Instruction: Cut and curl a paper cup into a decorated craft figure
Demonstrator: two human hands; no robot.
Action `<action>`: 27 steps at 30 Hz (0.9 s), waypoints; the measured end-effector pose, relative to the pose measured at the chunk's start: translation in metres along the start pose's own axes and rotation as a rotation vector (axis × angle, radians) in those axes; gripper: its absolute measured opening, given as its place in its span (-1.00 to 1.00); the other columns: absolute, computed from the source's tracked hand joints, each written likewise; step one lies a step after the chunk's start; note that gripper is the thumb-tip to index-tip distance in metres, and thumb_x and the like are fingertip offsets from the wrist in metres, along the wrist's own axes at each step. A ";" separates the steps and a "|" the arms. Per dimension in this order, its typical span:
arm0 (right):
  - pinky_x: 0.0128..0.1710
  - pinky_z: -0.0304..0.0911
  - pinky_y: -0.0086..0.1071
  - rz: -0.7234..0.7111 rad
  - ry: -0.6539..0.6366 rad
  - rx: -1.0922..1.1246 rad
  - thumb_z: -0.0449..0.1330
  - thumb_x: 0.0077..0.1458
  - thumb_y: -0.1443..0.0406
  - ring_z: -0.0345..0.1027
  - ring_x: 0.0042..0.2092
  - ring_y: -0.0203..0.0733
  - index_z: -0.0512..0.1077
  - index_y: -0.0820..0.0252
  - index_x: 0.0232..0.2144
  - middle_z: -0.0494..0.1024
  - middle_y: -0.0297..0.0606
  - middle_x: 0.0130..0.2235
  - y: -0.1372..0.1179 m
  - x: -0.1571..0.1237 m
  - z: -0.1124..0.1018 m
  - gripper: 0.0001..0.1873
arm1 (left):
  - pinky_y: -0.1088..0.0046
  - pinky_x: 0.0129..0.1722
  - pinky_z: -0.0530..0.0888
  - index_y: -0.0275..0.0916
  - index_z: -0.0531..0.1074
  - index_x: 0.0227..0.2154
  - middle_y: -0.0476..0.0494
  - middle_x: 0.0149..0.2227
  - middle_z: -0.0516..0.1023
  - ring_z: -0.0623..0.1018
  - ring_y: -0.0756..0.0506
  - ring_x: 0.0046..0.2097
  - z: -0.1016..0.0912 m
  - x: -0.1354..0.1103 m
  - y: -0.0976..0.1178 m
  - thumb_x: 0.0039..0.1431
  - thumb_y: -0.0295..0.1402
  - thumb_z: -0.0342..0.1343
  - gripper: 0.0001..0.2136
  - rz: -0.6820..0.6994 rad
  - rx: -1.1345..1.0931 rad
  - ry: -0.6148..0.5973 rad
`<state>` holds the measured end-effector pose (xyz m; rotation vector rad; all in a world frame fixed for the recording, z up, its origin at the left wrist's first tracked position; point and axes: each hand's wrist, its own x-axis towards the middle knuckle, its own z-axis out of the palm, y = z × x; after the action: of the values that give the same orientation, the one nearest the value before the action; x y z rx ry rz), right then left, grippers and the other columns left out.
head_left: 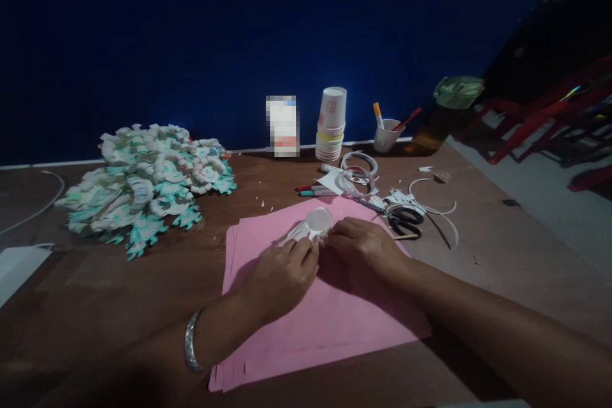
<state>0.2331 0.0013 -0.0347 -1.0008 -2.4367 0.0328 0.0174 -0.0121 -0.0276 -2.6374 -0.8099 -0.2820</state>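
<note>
My left hand (282, 275) and my right hand (364, 244) rest on a stack of pink paper sheets (329, 325) on the brown table. Both hands have their fingers pinched on a white paper cup (316, 223) whose wall is cut into strips that splay outward. The cup lies at the far edge of the pink paper with its round base facing up. A silver bangle (192, 341) is on my left wrist.
A pile of cut white-and-teal paper cup shapes (148, 185) lies at the left. At the back stand a stack of paper cups (331, 124) and a cup holding pens (387, 135). Black-handled scissors (405, 220), markers (315, 190) and white rim rings (358, 166) lie at the right. Red chairs (549, 115) stand beyond the table.
</note>
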 end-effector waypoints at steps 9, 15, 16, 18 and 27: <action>-0.23 0.23 -0.32 -0.008 -0.077 -0.074 0.17 0.15 0.49 0.34 -0.27 -0.14 0.50 0.25 -0.32 0.53 -0.17 -0.31 0.001 -0.002 0.000 -0.87 | 0.25 -0.45 0.49 -0.38 0.43 -0.12 -0.24 -0.27 0.50 0.53 -0.21 -0.30 0.001 0.003 0.002 0.32 -0.48 -0.05 -0.81 -0.017 0.014 -0.128; -0.30 0.21 -0.34 -0.005 -0.054 -0.153 0.14 0.23 0.49 0.34 -0.29 -0.16 0.51 0.27 -0.33 0.53 -0.17 -0.34 0.003 -0.004 0.001 -0.84 | 0.27 -0.46 0.48 -0.39 0.44 -0.14 -0.22 -0.29 0.50 0.53 -0.20 -0.31 -0.001 0.010 0.000 0.31 -0.48 -0.01 -0.83 -0.061 -0.003 -0.170; -0.31 0.20 -0.34 0.006 -0.046 -0.146 0.15 0.22 0.49 0.34 -0.29 -0.16 0.52 0.26 -0.32 0.53 -0.18 -0.34 0.003 -0.004 0.001 -0.84 | 0.27 -0.46 0.48 -0.39 0.44 -0.13 -0.22 -0.28 0.51 0.54 -0.21 -0.30 -0.001 0.010 0.000 0.31 -0.48 -0.01 -0.83 -0.060 0.000 -0.169; -0.33 0.18 -0.34 0.023 -0.035 -0.122 0.17 0.20 0.49 0.34 -0.29 -0.16 0.53 0.25 -0.32 0.53 -0.19 -0.34 0.002 -0.004 0.001 -0.85 | 0.28 -0.46 0.48 -0.40 0.44 -0.12 -0.23 -0.28 0.52 0.54 -0.21 -0.29 -0.001 0.011 0.001 0.31 -0.48 0.01 -0.83 -0.059 0.014 -0.153; -0.31 0.17 -0.31 0.034 -0.060 -0.103 0.24 0.11 0.46 0.29 -0.32 -0.16 0.52 0.26 -0.33 0.51 -0.21 -0.34 0.001 -0.002 0.002 -0.92 | 0.26 -0.38 0.51 -0.43 0.42 -0.02 -0.28 -0.24 0.55 0.56 -0.20 -0.25 0.001 0.003 -0.001 0.34 -0.44 -0.03 -0.75 -0.017 0.014 -0.016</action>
<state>0.2340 0.0015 -0.0377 -1.1016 -2.4968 -0.0529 0.0195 -0.0091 -0.0276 -2.6245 -0.8370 -0.2591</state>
